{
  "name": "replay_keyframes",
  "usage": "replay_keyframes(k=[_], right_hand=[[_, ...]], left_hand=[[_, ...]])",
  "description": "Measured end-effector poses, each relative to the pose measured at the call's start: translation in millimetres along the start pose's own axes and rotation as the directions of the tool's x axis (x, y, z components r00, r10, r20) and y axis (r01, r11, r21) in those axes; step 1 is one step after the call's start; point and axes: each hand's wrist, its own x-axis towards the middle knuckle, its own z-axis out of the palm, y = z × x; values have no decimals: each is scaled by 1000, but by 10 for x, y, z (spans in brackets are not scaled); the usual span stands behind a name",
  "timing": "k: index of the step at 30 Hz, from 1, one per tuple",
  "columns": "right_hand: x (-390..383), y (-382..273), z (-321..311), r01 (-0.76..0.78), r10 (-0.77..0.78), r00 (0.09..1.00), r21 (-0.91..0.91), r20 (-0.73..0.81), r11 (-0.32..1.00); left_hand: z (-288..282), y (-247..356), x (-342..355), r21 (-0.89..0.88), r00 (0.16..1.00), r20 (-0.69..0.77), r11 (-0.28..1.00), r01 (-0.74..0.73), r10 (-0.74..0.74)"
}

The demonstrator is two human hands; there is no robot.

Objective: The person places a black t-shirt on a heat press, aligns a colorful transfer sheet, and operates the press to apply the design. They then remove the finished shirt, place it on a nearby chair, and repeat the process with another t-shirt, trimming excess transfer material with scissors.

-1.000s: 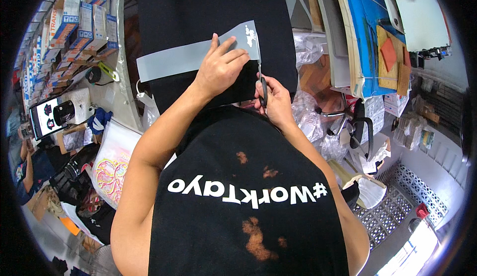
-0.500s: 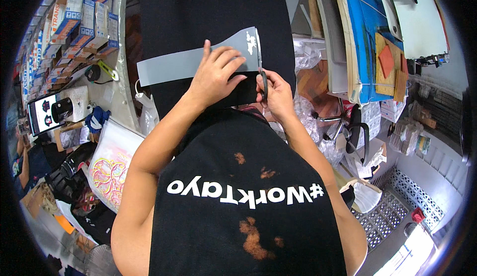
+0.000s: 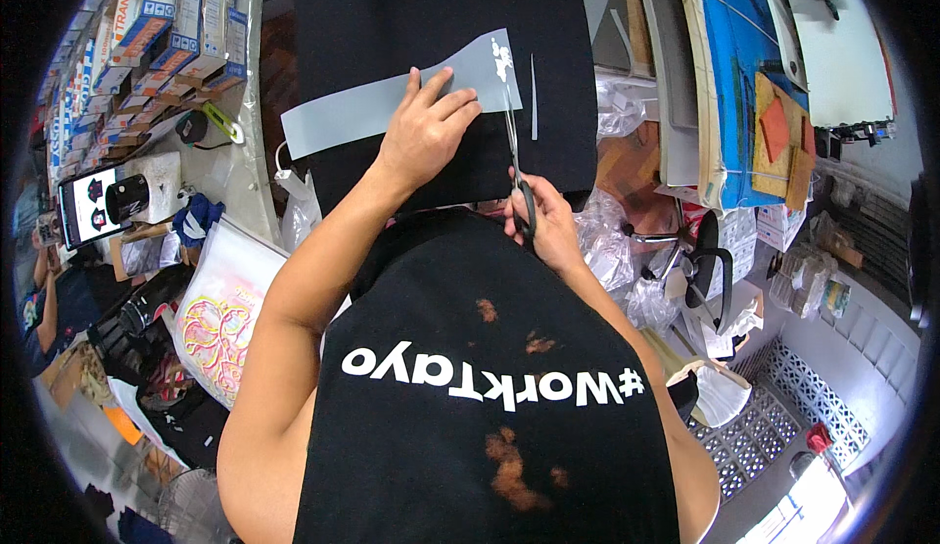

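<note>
A grey sheet (image 3: 343,125) with a small white design (image 3: 502,58) near its right end lies on a black cloth-like surface (image 3: 431,5). My left hand (image 3: 426,133) rests on the sheet with its fingers spread, pressing it down. In my right hand (image 3: 550,219) is a pair of scissors (image 3: 512,133), with the fingers wrapped round the dark handles. The blades point away from me and lie over the sheet's lower right part, beside the white design. A thin grey sliver (image 3: 534,103) lies apart on the black surface, right of the sheet.
Stacked cardboard boxes (image 3: 201,35) and a tape measure (image 3: 193,129) are at the left, above a phone-like screen (image 3: 88,208). To the right stand a blue board (image 3: 720,54), clear plastic wrapping (image 3: 619,105) and a black-armed chair (image 3: 710,260). A person's arm shows at far left.
The thin sliver has come off the sheet's right edge and now lies separately. My right hand has drawn the scissors back toward me, and the blades now overlap the sheet nearer the design.
</note>
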Motion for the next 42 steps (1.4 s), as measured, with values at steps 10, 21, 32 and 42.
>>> replay_keyframes(k=[10,21,32,42], right_hand=[[101,-166,157,-29,28,999,-34,-36,999],[70,-164,154,-47,38,996,-101,-81,994],[315,-266,182,-71,69,991,-14,-114,997],[358,-317,168,-64,59,989,-30,-134,997]], left_hand=[[-40,37,-51,-58,1000,-9,998,-5,5],[-16,50,-52,-24,1000,14,1000,4,-4],[-86,138,-105,-148,999,-36,989,15,-21],[-112,183,-143,-158,998,-63,987,-1,-9]])
